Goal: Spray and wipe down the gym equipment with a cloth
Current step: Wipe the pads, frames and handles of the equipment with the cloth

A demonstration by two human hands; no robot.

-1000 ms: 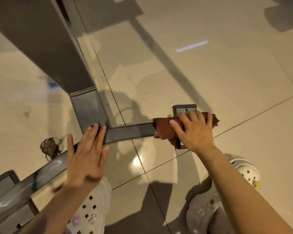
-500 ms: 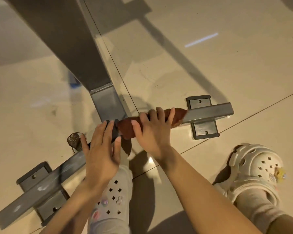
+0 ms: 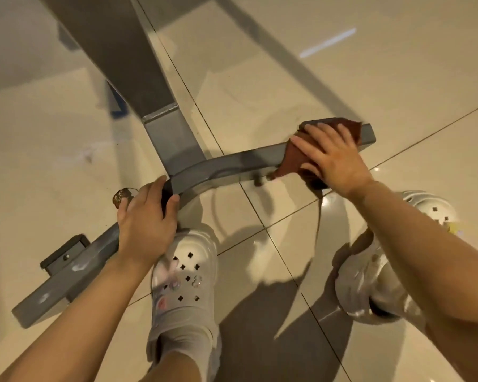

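Down at floor level, the head view shows a grey metal base bar (image 3: pixel 232 165), square in section and dull-painted, lying across glossy cream floor tiles (image 3: pixel 260 78) cut by thin dark grout lines. A wider grey post (image 3: pixel 127 56) slants down to meet the bar at a welded joint. A flat foot plate (image 3: pixel 64 253) with a bolt sits under the bar's left end. The cloth (image 3: pixel 291 157), soft, creased and rust-brown, is draped over the bar near its right end. The right hand (image 3: pixel 331 155) lies palm-down on the cloth, fingers spread and fairly straight, pressing it onto the bar. The left hand (image 3: pixel 146 219) rests on the bar just left of the joint, fingers curled over its far edge and thumb on the near side, gripping it. Both forearms reach in from the lower corners. Two pale perforated clogs (image 3: pixel 185 277) stand on the tiles beneath the arms. A small brown ring-shaped object (image 3: pixel 121 196) lies by the left hand.
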